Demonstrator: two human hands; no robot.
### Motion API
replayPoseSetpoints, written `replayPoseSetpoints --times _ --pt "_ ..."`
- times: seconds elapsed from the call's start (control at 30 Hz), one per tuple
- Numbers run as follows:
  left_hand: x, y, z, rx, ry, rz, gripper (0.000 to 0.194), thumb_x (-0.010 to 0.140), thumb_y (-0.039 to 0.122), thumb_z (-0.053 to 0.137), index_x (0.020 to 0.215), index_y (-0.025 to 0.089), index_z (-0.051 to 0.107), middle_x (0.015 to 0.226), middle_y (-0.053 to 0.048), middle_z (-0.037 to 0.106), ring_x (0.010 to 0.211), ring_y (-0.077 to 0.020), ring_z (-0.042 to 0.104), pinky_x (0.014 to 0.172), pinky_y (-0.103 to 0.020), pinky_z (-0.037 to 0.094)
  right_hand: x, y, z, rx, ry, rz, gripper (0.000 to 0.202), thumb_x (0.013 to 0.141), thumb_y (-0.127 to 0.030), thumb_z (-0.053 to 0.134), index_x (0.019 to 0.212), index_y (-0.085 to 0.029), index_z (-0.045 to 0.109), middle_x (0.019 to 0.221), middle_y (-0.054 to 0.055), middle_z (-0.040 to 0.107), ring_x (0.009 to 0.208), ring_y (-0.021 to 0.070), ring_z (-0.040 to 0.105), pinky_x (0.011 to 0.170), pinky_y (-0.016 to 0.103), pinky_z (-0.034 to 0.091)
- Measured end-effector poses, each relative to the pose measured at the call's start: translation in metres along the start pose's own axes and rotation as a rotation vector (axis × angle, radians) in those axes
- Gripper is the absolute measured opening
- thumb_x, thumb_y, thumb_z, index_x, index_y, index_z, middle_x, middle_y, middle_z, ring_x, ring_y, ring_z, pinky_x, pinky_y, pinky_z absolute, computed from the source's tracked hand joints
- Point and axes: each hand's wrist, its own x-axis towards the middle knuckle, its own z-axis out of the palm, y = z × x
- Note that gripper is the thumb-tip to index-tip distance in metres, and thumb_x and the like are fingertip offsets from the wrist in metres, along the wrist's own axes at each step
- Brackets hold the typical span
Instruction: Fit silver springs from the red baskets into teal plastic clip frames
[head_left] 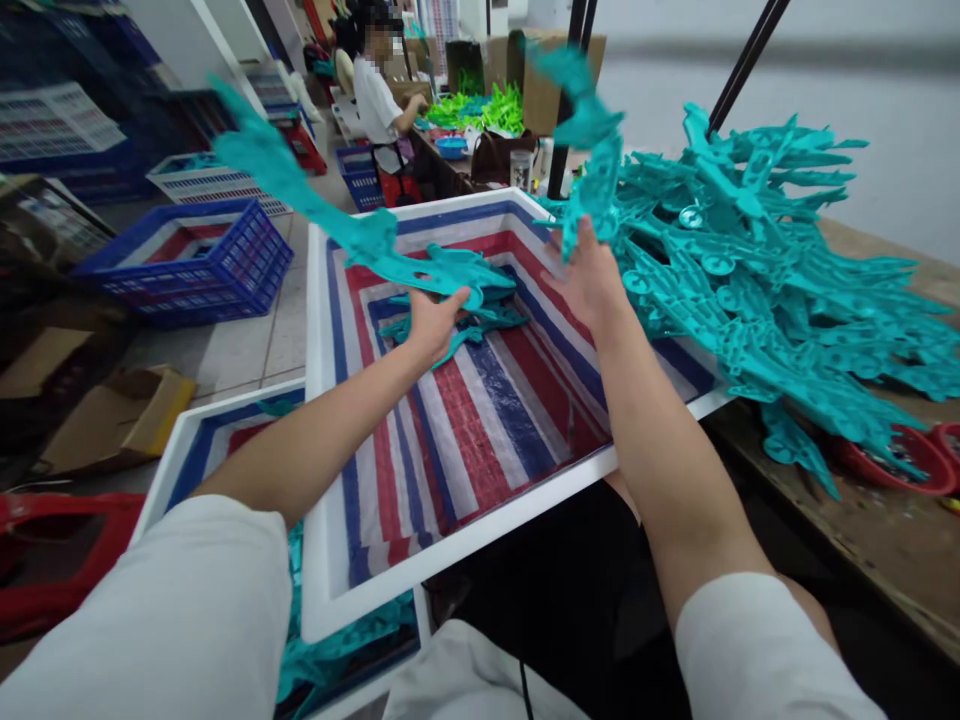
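My left hand (pixel 435 325) is closed round the near end of a long teal plastic part (pixel 352 235), which reaches up and to the left over a white-rimmed crate (pixel 319 400). The crate is lined with red, white and blue striped sheeting. A few similar teal parts (pixel 491 318) lie inside it, beneath that hand. Above the crate's right rim, my right hand (pixel 592 275) grips another teal plastic part (pixel 596 190) that stands upright. Motion blurs this part and some of the fingers.
A large heap of teal parts (pixel 750 270) covers the bench (pixel 892 540) on the right, beside red bowls (pixel 900 460). Another lined crate (pixel 180 440) sits lower left. Blue baskets (pixel 247 265) stand on the floor. A person (pixel 379 95) sits farther back near bright green parts (pixel 502 110).
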Motion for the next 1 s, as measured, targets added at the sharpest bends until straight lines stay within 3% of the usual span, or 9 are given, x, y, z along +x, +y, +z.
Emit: replayPoseSetpoints --times 0.13,0.27,0.33,0.43,0.53,0.63,0.73,0.83,1.0 --pt "0.014 0.016 -0.015 0.041 0.078 0.058 0.089 0.088 0.043 0.108 0.156 0.049 0.052 0.159 -0.002 0.076 0.148 -0.0352 0.076 0.102 -0.050 0.076 -0.004 0.023 0.016 -0.355 -0.201 0.215 0.095 0.108 -0.081 0.076 0.180 -0.022 0.055 0.169 0.025 0.071 0.156 0.0428 0.073 0.127 0.069 0.061" --pt "-0.003 0.017 -0.004 0.032 -0.049 0.005 0.093 0.080 0.046 0.114 0.153 0.042 0.057 0.146 -0.005 0.081 0.137 -0.0366 0.081 0.100 -0.049 0.076 -0.024 0.036 0.041 -0.745 -0.215 -0.188 0.120 0.088 -0.056 0.105 0.188 -0.022 0.049 0.189 0.021 0.051 0.179 0.0468 0.045 0.146 0.069 0.040" --pt "-0.019 0.012 0.011 0.060 -0.151 -0.038 0.093 0.080 0.054 0.115 0.153 0.035 0.059 0.144 -0.009 0.081 0.139 -0.0387 0.080 0.103 -0.050 0.075 -0.031 0.034 0.048 -0.895 -0.304 -0.286 0.110 0.087 -0.043 0.104 0.185 -0.025 0.056 0.184 0.019 0.059 0.175 0.0497 0.049 0.145 0.069 0.042" --pt "-0.044 0.012 0.035 0.238 -0.367 -0.034 0.087 0.098 0.066 0.100 0.164 0.028 0.058 0.158 -0.017 0.074 0.155 -0.0416 0.071 0.119 -0.057 0.067 -0.036 0.027 0.046 -0.952 -0.325 -0.272 0.068 0.106 -0.036 0.082 0.172 -0.025 0.072 0.155 0.016 0.081 0.151 0.0455 0.072 0.131 0.060 0.057" --pt "-0.076 0.030 0.051 0.672 -0.663 0.109 0.064 0.115 0.061 0.078 0.160 0.018 0.068 0.163 -0.023 0.073 0.155 -0.0409 0.070 0.129 -0.058 0.058 -0.036 0.019 0.034 -0.939 -0.144 -0.213 0.040 0.115 -0.039 0.067 0.145 -0.019 0.085 0.124 0.014 0.089 0.123 0.0384 0.084 0.115 0.049 0.065" --pt "-0.119 0.053 0.060 1.059 -1.151 0.219 0.050 0.125 0.058 0.056 0.122 0.020 0.088 0.127 -0.015 0.089 0.118 -0.0326 0.085 0.101 -0.044 0.066 -0.032 0.011 0.025 -0.987 0.016 -0.087 0.043 0.118 -0.052 0.065 0.108 -0.017 0.087 0.095 0.012 0.086 0.099 0.0349 0.086 0.099 0.044 0.067" --pt "-0.154 0.067 0.066 1.096 -1.629 0.473 0.054 0.125 0.058 0.058 0.097 0.027 0.091 0.099 -0.007 0.091 0.089 -0.0259 0.085 0.072 -0.035 0.056 -0.016 0.005 0.028 -1.100 0.050 0.042 0.052 0.119 -0.054 0.066 0.082 -0.020 0.079 0.074 0.009 0.077 0.090 0.0329 0.083 0.092 0.041 0.065" --pt "-0.161 0.072 0.069 1.051 -1.745 0.600 0.050 0.125 0.054 0.060 0.098 0.028 0.094 0.094 -0.006 0.090 0.079 -0.0251 0.082 0.063 -0.037 0.050 0.021 0.001 0.048 -1.219 -0.017 0.131 0.053 0.121 -0.042 0.066 0.074 -0.020 0.076 0.068 0.009 0.072 0.079 0.0275 0.077 0.086 0.038 0.061" --pt "-0.168 0.050 0.057 1.025 -1.759 0.482 0.022 0.112 0.029 0.079 0.097 0.030 0.095 0.087 -0.005 0.088 0.075 -0.0253 0.081 0.058 -0.036 0.051 0.108 0.039 0.105 -1.235 -0.158 0.161 0.048 0.126 -0.038 0.059 0.085 -0.018 0.075 0.085 0.010 0.079 0.081 0.0211 0.074 0.083 0.030 0.058"
